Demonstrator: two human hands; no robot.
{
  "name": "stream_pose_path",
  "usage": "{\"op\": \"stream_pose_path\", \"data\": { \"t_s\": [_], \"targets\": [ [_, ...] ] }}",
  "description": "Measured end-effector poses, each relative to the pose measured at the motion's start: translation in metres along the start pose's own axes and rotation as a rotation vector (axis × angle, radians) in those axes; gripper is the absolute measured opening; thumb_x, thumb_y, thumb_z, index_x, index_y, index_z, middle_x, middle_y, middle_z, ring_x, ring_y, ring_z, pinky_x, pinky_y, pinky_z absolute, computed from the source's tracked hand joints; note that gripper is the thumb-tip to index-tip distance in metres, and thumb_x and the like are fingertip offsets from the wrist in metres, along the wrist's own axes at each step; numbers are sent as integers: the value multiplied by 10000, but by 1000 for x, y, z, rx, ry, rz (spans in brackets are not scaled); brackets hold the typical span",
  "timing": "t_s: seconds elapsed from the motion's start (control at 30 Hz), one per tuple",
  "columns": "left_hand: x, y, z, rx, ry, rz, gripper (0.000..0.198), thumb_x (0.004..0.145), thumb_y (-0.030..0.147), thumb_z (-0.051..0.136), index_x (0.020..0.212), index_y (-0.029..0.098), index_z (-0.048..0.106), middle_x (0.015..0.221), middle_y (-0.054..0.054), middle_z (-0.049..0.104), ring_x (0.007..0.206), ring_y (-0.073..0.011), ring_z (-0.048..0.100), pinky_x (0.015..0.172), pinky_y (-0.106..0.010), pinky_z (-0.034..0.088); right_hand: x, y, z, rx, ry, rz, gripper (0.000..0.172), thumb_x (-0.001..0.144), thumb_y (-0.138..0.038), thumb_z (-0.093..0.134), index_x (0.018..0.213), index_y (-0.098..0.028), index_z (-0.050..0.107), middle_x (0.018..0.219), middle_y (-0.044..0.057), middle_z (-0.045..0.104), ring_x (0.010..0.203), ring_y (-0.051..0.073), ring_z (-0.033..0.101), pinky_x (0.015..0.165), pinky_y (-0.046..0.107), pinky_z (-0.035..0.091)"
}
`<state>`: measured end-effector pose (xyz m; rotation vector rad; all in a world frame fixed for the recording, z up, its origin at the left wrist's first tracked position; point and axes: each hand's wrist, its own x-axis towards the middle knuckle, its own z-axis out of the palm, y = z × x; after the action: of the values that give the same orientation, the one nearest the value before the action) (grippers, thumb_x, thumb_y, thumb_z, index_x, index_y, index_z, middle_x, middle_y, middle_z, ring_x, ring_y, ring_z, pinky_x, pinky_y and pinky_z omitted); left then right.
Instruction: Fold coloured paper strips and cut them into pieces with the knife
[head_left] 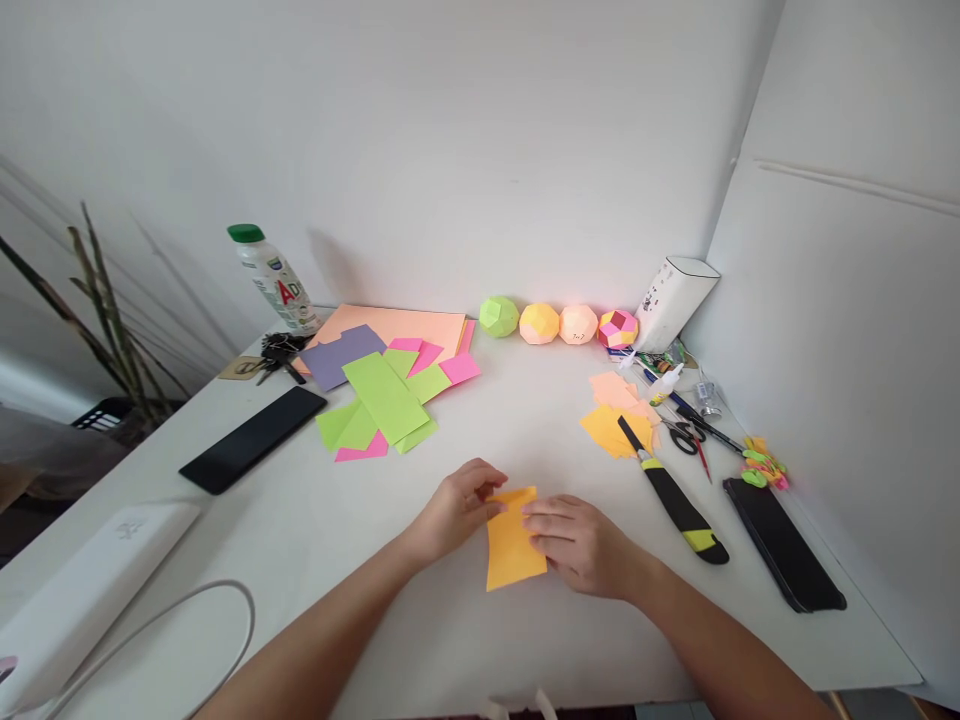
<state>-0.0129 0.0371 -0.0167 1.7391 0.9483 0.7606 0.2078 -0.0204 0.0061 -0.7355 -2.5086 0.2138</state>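
Between my hands, near the front of the white table, is a sheet of orange paper [516, 555], tilted a little. My left hand [459, 508] pinches its upper left edge between thumb and fingers. My right hand [581, 540] grips the right edge, its fingers lying over the front of the sheet and its thumb hidden. To the right lies a utility knife [679, 505] with a black and yellow-green handle, its tip over cut orange paper pieces [611, 432]. Green paper strips [386, 400] are piled beyond my left hand.
Paper balls, green [499, 317], yellow [539, 324], peach [578, 325] and pink [619, 328], line the wall. A white bottle [276, 285], keys [279, 352] and black slab [253, 440] stand left. Scissors [684, 436], glue bottle [666, 385] and phone [784, 545] lie right.
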Motion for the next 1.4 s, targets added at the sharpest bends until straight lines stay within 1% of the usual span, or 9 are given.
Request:
{"op": "stream_pose_path", "data": {
  "t_s": [0.07,0.13,0.23,0.47,0.63,0.87,1.07,1.2,1.4],
  "targets": [
    [0,-4,0,235,1,189,153,858,262,530,935,190,641,975,-88,601,890,-200,576,766,-355,515,-5,5,6,26,-35,35,269,825,-15,406,806,-173,624,873,80,700,1020,207,623,834,369,531],
    [0,-4,1,389,-87,358,199,896,178,457,869,183,654,929,-88,617,890,-197,569,785,-349,503,-9,8,9,57,-67,80,267,801,-18,413,797,-172,630,893,89,697,1022,207,624,857,377,530],
    [-3,-2,5,551,-183,474,317,917,91,380,741,168,632,836,-73,605,806,-176,550,724,-313,488,-11,10,7,71,-114,120,245,770,-26,431,767,-169,630,936,105,684,1052,214,610,902,388,513],
    [-11,-1,14,784,-186,447,282,854,-19,406,690,163,545,855,-56,551,812,-180,514,658,-284,458,-7,3,2,39,-173,112,158,777,-73,488,753,-175,606,915,107,654,1096,238,567,909,401,491],
    [-14,1,16,850,-171,438,239,838,9,459,680,175,526,885,-63,573,808,-196,542,673,-321,470,-3,0,-1,120,-145,162,148,866,-160,503,758,-186,601,823,82,643,1030,232,590,873,386,499],
    [-9,3,3,648,-239,314,218,745,3,517,711,187,629,1085,-75,637,967,-215,599,832,-353,505,2,3,8,321,28,498,215,916,-227,484,739,-198,602,799,57,648,808,180,626,708,299,512],
    [-3,4,-15,465,-274,264,303,867,118,442,693,188,680,1098,-76,669,998,-213,629,855,-322,518,7,12,23,232,164,636,270,924,-266,482,703,-194,620,695,31,588,596,137,543,545,262,457],
    [-4,3,-16,518,-167,306,351,921,136,368,756,180,675,967,-82,681,885,-190,640,785,-315,530,11,17,28,176,177,630,314,930,-253,455,665,-189,611,689,38,549,601,143,519,546,271,442],
    [-13,8,8,722,-26,387,298,910,73,363,721,172,571,744,-56,571,734,-182,562,656,-312,499,16,21,31,103,150,595,319,924,-187,414,641,-186,561,683,37,501,617,145,474,553,271,417]
  ]
}}
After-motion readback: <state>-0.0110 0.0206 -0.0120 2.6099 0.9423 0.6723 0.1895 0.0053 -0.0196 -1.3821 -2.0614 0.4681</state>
